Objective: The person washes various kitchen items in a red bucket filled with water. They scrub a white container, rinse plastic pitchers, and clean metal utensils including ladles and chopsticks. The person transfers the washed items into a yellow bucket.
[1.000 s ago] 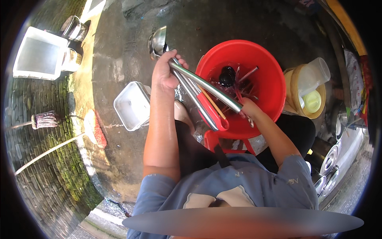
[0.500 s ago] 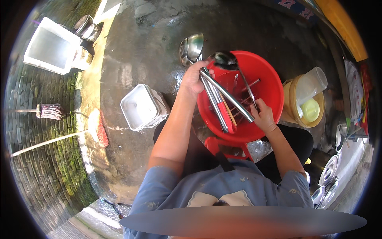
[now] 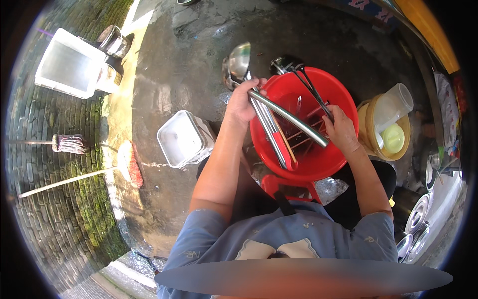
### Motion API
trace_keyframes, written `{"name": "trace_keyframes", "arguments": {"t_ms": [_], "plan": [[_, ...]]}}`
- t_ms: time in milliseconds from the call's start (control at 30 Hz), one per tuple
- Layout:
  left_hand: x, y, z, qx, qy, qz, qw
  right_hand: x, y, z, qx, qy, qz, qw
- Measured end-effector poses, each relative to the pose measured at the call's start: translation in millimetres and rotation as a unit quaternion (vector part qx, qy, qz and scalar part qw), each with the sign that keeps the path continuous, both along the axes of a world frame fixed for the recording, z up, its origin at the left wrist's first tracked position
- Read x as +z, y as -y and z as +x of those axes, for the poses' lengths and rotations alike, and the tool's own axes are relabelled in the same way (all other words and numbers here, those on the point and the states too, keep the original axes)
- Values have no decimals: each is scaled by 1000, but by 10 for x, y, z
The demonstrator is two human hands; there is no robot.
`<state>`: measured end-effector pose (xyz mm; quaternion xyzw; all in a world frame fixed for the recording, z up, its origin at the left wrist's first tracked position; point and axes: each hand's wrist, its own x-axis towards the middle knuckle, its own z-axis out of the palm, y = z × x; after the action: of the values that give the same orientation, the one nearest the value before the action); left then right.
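My left hand (image 3: 242, 102) grips a bunch of long steel ladle handles (image 3: 291, 118) at the left rim of a red plastic basin (image 3: 328, 159). Their bowls (image 3: 238, 62) stick out beyond the basin over the wet ground. My right hand (image 3: 340, 128) is closed on a thin dark-handled utensil (image 3: 311, 87) that rises from the basin toward its far rim. Inside the basin lie several more utensils and chopsticks in water.
A white square tub (image 3: 179, 139) sits left of the basin. A large white container (image 3: 64, 62) and metal pots (image 3: 113, 42) stand far left. A broom (image 3: 74, 174) and a brush (image 3: 64, 144) lie on mossy paving. A clear jug (image 3: 393, 107) rests in a tan bucket at right.
My left hand has carried the ladle handles from inside the basin toward its left rim. My right hand has lifted the thin utensil up toward the far rim.
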<state>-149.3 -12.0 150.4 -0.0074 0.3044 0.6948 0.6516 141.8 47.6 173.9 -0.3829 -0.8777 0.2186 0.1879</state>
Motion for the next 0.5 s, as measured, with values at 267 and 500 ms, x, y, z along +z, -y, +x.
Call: {"name": "trace_keyframes", "arguments": {"t_ms": [267, 500], "plan": [[56, -12, 382, -46, -88, -2, 995, 46, 75, -297, 38, 80, 54, 995], [-51, -45, 288, -18, -11, 63, 998, 96, 326, -572, 70, -152, -188, 968]]}}
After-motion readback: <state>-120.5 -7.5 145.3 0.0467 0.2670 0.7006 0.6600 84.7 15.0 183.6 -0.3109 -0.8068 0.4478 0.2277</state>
